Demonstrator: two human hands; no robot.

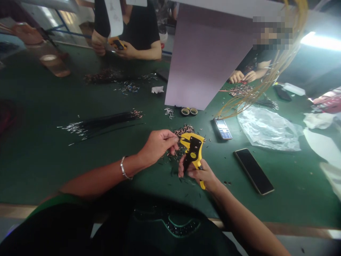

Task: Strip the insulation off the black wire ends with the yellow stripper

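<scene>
My right hand (201,173) is wrapped round the handles of a yellow and black wire stripper (194,147), its jaws pointing up and to the left. Close to those jaws, the fingers of my left hand (162,144) are pinched together; what they hold is too small to make out. Under and behind the tool lies a pile of small copper-coloured and black pieces (186,129). To the left, a bundle of black wires (103,121) rests on the green table (128,188), with silvery ends at its left and copper-coloured ends at its right.
A keypad phone (223,128), a dark smartphone (254,171) and a clear plastic bag (269,128) lie to the right. Yellow wires (277,71) hang above the bag. Beyond a pale upright panel (202,57), other people work across the table. Two small round containers (189,112) sit near its base.
</scene>
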